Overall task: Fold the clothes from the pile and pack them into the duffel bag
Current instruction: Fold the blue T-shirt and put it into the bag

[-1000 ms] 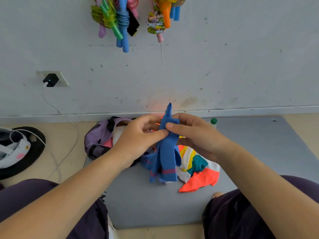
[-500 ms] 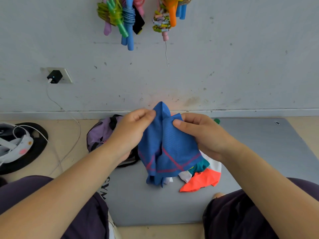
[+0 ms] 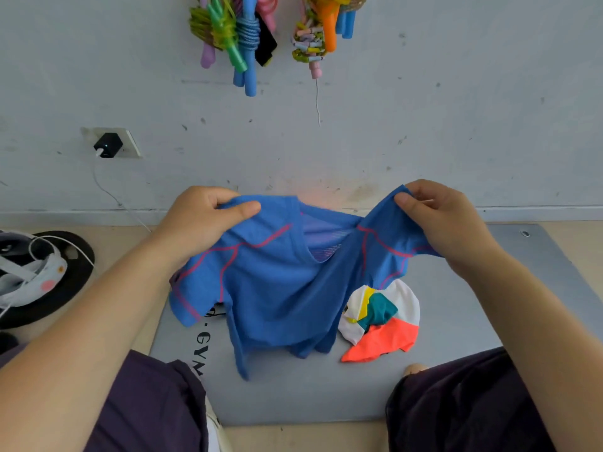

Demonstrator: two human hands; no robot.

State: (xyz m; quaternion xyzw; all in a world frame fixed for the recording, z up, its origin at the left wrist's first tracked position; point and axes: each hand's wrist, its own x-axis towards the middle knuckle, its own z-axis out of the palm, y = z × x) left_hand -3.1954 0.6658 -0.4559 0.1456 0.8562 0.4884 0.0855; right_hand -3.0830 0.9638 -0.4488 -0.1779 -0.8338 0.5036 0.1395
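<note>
We find the shirt [image 3: 277,288] — bunched a second ago — now spread, left hand [image 3: 199,223] pinching at ten o'clock, right hand [image 3: 447,223] at two — folding can begin.

The person has bare forearms [image 3: 98,321] and wears loose dark purple shorts [image 3: 153,402] over both thighs.

L hand [image 3: 202,223] & R hand [image 3: 447,223] pinch blue shirt [image 3: 280,288] by shoulders, spread above grey mat [image 3: 326,393]; multicolour garment [image 3: 381,321] beside it.
</note>
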